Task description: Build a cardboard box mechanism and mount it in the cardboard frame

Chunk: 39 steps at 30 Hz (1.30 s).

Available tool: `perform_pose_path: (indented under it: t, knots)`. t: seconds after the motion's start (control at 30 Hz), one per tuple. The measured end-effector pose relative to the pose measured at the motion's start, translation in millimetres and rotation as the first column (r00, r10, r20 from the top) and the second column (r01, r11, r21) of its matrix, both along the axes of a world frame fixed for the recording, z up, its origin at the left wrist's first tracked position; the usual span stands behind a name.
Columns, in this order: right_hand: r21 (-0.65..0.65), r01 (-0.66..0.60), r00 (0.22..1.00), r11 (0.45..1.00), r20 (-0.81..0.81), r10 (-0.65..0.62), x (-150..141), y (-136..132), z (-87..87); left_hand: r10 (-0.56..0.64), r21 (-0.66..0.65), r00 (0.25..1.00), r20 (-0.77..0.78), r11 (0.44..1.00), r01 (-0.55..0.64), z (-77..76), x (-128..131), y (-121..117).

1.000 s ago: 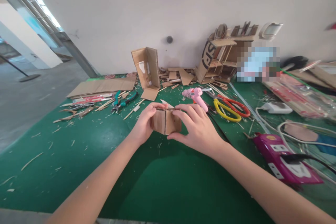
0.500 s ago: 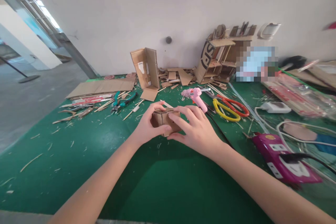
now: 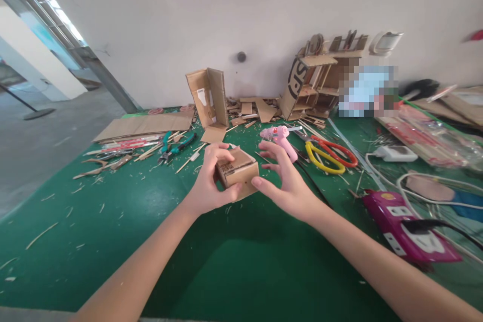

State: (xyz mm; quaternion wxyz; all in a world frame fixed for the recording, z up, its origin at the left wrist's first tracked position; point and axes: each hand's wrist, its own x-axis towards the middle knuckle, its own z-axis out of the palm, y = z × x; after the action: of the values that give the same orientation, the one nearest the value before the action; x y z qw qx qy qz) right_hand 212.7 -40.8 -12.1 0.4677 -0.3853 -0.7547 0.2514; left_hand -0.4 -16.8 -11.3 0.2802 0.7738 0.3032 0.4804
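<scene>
A small cardboard box (image 3: 241, 173) is held above the green table, its top and front faces showing and dark print on its left part. My left hand (image 3: 211, 181) grips it from the left, thumb on the front face and fingers over the top. At the box's right side, my right hand (image 3: 283, 181) has its fingers spread apart, with the thumb tip at the right front edge; whether it touches is hard to tell. Just behind that hand lies a pink glue gun (image 3: 281, 141).
Scissors (image 3: 324, 157) with yellow and red handles, teal-handled pliers (image 3: 175, 147) and a magenta power strip (image 3: 407, 226) lie on the green table (image 3: 94, 241). Along the wall are an open cardboard piece (image 3: 207, 98), cardboard scraps (image 3: 264, 109) and a cardboard shelf (image 3: 309, 83). Cables run at right.
The small cardboard box has been turned, so its top and printed side now show. My right hand has loosened and opened away to the right, while my left keeps its grip.
</scene>
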Motion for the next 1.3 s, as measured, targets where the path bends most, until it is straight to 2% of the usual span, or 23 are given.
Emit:
perform_pose_path:
  t: [0.07, 0.13, 0.23, 0.37, 0.5, 0.6, 0.73, 0.97, 1.3]
  knots:
    - [-0.170, -0.137, 0.987, 0.976, -0.112, 0.119, 4.1, 3.0, -0.9, -0.001, 0.047, 0.999, -0.037, 0.999, 0.003, 3.7, 1.5, -3.3]
    - [-0.255, -0.258, 0.962, 0.932, -0.156, 0.223, 7.2, 5.4, -0.7, -0.019, 0.058, 0.998, -0.052, 0.998, 0.022, 6.3, 3.2, -6.3]
    - [-0.291, -0.343, 0.936, 0.893, -0.184, 0.300, 8.8, 7.7, 0.9, -0.076, 0.021, 0.996, -0.047, 0.997, 0.077, 7.9, 5.1, -9.9]
    - [-0.248, -0.386, 0.915, 0.889, -0.226, 0.334, 6.4, 9.3, 2.6, -0.112, -0.016, 0.991, -0.071, 0.994, 0.111, 7.7, 6.4, -12.7]
    - [-0.198, -0.326, 0.932, 0.924, -0.229, 0.280, 3.5, 7.6, 2.1, -0.104, -0.052, 0.992, -0.076, 0.994, 0.100, 6.4, 6.8, -11.7]
    - [-0.124, -0.214, 0.968, 0.969, -0.158, 0.194, 3.6, 5.5, 0.0, -0.083, -0.056, 0.994, -0.066, 0.995, 0.080, 5.3, 6.6, -8.5]
    - [-0.063, -0.131, 0.990, 0.989, -0.058, 0.127, 5.5, 4.4, -2.4, -0.103, -0.048, 0.992, -0.069, 0.994, 0.100, 5.2, 6.1, -5.5]
    - [-0.053, -0.114, 0.991, 0.992, -0.070, 0.111, 5.9, 3.2, 0.3, -0.192, -0.056, 0.981, -0.030, 0.980, 0.190, 5.7, 6.0, -6.6]
    - [-0.063, -0.092, 0.994, 0.994, -0.067, 0.088, 5.6, 0.7, 2.9, -0.219, -0.116, 0.976, 0.011, 0.969, 0.219, 5.6, 6.3, -8.8]
